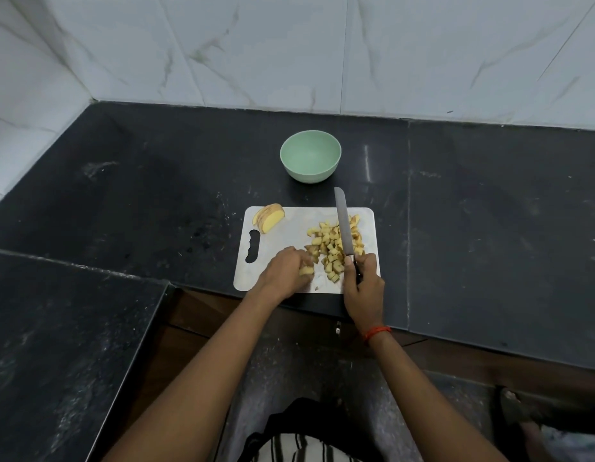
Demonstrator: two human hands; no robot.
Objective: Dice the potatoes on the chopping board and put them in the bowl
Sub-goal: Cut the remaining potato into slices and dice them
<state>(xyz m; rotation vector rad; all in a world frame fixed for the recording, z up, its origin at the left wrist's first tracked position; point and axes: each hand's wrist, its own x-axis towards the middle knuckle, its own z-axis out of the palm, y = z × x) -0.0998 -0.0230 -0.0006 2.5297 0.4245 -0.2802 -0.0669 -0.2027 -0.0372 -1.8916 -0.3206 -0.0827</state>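
Note:
A white chopping board (282, 233) lies on the black counter near its front edge. A heap of diced potato (329, 246) covers the board's right half. Sliced potato (268, 217) sits at the board's far left corner. My left hand (284, 271) lies on the board with its fingers curled round a few potato pieces (306, 271). My right hand (364, 283) grips the dark handle of a knife (343, 226), whose grey blade points away from me over the diced heap. An empty pale green bowl (310, 156) stands behind the board.
The black stone counter (156, 195) runs to a marble-tiled wall (289, 51) behind and to the left. A lower counter section (56, 345) lies at the near left. My striped clothing and the floor show below the counter edge.

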